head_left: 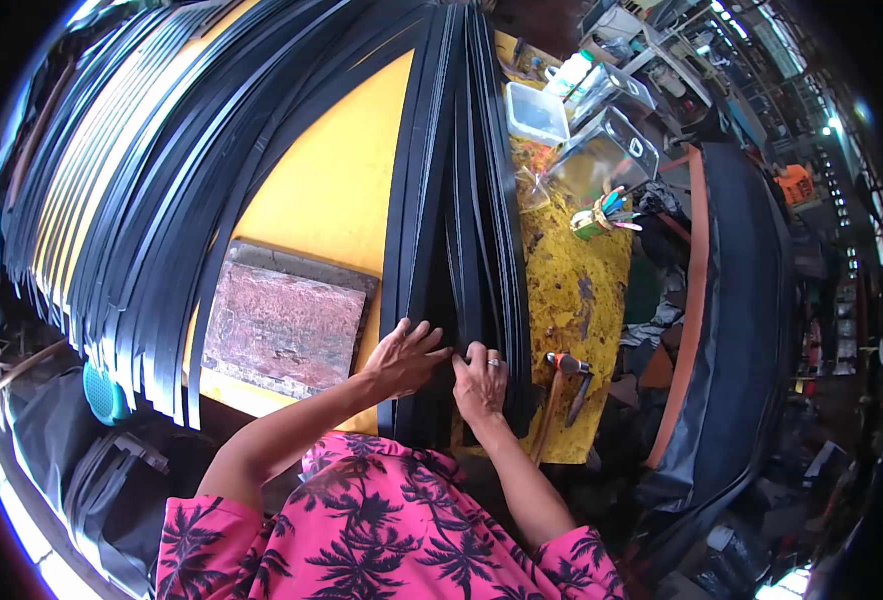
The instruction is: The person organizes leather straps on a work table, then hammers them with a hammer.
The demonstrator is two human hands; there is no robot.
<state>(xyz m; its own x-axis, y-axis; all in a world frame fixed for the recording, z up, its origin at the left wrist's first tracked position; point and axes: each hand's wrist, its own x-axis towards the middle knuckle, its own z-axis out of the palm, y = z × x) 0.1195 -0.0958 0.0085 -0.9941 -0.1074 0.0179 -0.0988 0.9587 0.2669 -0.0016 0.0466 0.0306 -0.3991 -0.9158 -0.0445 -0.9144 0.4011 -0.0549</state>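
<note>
Long black strips (423,200), leather-like in look, run in a bundle down the yellow table toward me. My left hand (406,360) lies on their near end with its fingers stretched out. Just right of it, my right hand (481,385) has bent fingers closed on a black strip; the fingertips are partly hidden. A ring shows on one right finger. Left of my hands sits a worn, reddish-brown slab (286,325) on the table. A hammer (558,370) lies to the right of my right hand.
More black strips (176,210) fan over the table's left side and hang off its edge. Clear plastic containers (536,113), a white bottle (573,70) and a pen holder (591,222) stand at the back right. A large black sheet roll (741,300) is beyond the table's right edge.
</note>
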